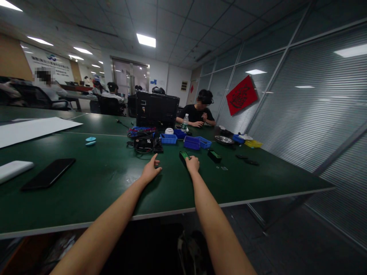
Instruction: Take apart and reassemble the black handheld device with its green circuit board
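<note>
My right hand [193,164] is closed around the near end of a small black case with a green circuit board [184,155] on top, which rests on the table. Its fingers partly cover the case. To the left, my left hand [151,169] hovers over or touches the green tabletop, thumb and fingers apart and holding nothing. A second black case with a green board [214,155] lies to the right of my right hand. Near it are a small ring [217,167] and a little clear piece [224,168].
Blue bins [168,139], a soldering-station-like black box [143,143] with cables and a monitor [157,110] stand ahead. A metal dish [224,140] is at right; a black phone [48,173] lies left. Across the table sits a person [197,112] near a water bottle [185,120].
</note>
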Tool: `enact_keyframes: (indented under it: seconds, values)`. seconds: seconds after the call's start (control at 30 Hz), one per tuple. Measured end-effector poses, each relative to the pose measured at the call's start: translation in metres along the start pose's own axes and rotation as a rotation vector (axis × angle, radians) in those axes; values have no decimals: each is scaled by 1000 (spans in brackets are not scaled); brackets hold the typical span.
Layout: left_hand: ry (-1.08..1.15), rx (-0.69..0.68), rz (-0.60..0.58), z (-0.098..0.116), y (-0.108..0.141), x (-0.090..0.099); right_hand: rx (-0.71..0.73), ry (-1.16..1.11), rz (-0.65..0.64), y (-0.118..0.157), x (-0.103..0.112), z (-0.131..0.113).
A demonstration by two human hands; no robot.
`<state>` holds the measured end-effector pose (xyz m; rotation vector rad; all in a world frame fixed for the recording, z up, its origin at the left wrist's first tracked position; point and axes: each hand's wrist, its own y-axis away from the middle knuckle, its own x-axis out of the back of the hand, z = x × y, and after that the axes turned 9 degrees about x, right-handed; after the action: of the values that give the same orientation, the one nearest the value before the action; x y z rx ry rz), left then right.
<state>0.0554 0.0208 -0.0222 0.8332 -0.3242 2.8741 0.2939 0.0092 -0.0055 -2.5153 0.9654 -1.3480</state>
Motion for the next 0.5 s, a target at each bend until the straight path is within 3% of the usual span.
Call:
enact_keyframes:
  seconds: [0.13,0.27,0.5]
  values:
    - [-5,2,0,0,0,0,148,-18,31,8,-4,-11]
    - [-4,-8,7,-1,-1,-1,283,41,-71,19,-10,-24]
    - [-6,-25,20,-2,-1,-2,204,128,-131,22,-7,-28]
